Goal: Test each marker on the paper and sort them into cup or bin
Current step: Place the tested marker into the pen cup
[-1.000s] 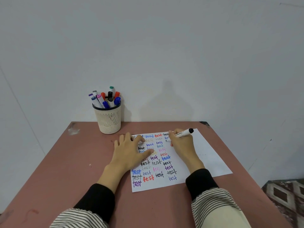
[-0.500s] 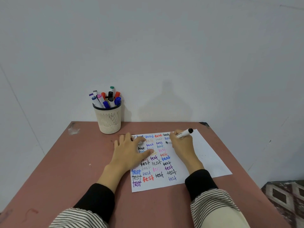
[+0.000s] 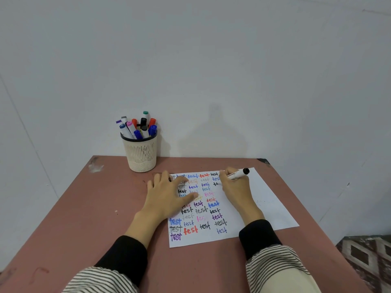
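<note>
A white sheet of paper [image 3: 268, 199] lies on the reddish table, covered with the word "test" in several colours. My left hand [image 3: 167, 197] rests flat on the paper's left part, fingers spread. My right hand [image 3: 234, 189] grips a white marker [image 3: 238, 174] with a black end, its tip down on the paper near the top of the right column of words. A cream mesh cup [image 3: 140, 154] stands at the table's back left, holding several capped markers [image 3: 137, 126]. No bin is in view.
The reddish table [image 3: 74, 208] stands against a white wall. Its right edge drops to a patterned floor [image 3: 368, 254] at the lower right. The right half of the paper is blank apart from a few small specks.
My right hand has written a little more of a black word near the paper's top, shifting slightly rightward. My left hand has stayed flat on the sheet.
</note>
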`<state>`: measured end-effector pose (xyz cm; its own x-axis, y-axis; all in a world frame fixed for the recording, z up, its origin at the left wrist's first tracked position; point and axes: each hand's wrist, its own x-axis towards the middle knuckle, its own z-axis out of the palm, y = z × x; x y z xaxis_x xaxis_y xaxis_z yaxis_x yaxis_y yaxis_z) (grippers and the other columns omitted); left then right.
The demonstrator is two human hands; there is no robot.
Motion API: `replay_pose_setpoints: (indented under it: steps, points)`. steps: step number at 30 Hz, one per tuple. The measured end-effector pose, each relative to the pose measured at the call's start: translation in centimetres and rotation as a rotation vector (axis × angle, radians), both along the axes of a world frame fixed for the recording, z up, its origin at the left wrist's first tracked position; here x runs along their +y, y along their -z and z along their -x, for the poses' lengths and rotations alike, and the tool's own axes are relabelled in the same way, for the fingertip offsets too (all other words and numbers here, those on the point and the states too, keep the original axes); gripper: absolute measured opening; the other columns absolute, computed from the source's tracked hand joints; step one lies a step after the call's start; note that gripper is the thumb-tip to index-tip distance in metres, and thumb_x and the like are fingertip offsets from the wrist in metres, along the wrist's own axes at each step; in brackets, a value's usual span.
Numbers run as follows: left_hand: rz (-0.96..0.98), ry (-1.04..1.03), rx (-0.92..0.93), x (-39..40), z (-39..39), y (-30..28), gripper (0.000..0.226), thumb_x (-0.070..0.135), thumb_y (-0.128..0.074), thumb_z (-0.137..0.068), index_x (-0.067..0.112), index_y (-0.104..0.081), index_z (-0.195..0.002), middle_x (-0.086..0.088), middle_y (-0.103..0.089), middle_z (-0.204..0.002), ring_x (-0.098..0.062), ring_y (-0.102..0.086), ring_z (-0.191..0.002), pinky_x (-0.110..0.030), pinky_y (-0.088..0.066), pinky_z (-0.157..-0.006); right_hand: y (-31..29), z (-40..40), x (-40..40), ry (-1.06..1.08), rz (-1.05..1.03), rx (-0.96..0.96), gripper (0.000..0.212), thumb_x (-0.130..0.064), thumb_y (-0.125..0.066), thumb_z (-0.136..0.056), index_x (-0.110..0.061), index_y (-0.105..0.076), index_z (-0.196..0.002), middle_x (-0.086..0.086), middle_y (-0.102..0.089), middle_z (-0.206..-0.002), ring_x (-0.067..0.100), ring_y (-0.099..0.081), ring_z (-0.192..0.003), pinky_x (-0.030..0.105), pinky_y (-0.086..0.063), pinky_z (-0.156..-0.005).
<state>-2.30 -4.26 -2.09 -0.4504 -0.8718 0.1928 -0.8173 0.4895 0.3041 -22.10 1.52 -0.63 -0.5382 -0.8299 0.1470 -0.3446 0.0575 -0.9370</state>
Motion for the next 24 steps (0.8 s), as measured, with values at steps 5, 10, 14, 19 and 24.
replay_pose_setpoints:
  steps: [5,10,14,19,24]
  points:
    - [0.002,0.002,0.001,0.07,0.11,-0.14,0.068,0.082,-0.039,-0.079,0.044,-0.043,-0.135,0.005,-0.038,-0.113,-0.017,-0.033,-0.112,-0.036,-0.026,-0.097,-0.08,0.07,0.04,0.035,0.019,-0.043,0.034,-0.009,-0.051,-0.089,-0.016,-0.030,-0.063,-0.002,-0.029,-0.056,0.008,-0.024,-0.049,0.021,-0.022,-0.047]
    - [-0.002,0.000,0.007,0.06,0.12,-0.14,0.068,0.082,-0.039,-0.078,0.045,-0.044,-0.135,0.005,-0.038,-0.112,-0.017,-0.033,-0.111,-0.035,-0.027,-0.097,-0.11,0.23,0.03,0.050,0.039,-0.040,0.035,-0.011,-0.052,-0.090,-0.015,-0.032,-0.062,-0.007,-0.031,-0.051,0.009,-0.029,-0.047,0.024,-0.024,-0.049]
    - [0.000,0.002,0.015,0.05,0.12,-0.12,0.067,0.082,-0.039,-0.078,0.045,-0.045,-0.134,0.006,-0.039,-0.112,-0.017,-0.033,-0.112,-0.036,-0.026,-0.097,0.01,0.18,-0.01,0.039,0.020,-0.061,0.041,-0.012,-0.053,-0.089,-0.020,-0.029,-0.057,-0.008,-0.031,-0.051,0.012,-0.029,-0.052,0.025,-0.025,-0.051]
    - [0.003,0.001,0.014,0.06,0.03,-0.08,0.067,0.082,-0.040,-0.078,0.044,-0.045,-0.134,0.005,-0.039,-0.112,-0.017,-0.033,-0.111,-0.035,-0.026,-0.096,0.02,0.26,0.14,0.065,0.025,-0.065,0.038,-0.011,-0.051,-0.090,-0.018,-0.028,-0.060,-0.001,-0.033,-0.057,0.010,-0.027,-0.049,0.024,-0.024,-0.049]
    - [0.003,0.000,0.006,0.08,0.02,-0.13,0.067,0.081,-0.040,-0.078,0.045,-0.044,-0.135,0.005,-0.038,-0.112,-0.017,-0.033,-0.111,-0.035,-0.027,-0.096,-0.08,0.19,0.08,0.067,0.034,-0.022,0.037,-0.016,-0.054,-0.093,-0.014,-0.035,-0.062,-0.003,-0.033,-0.054,0.008,-0.028,-0.046,0.024,-0.024,-0.049]
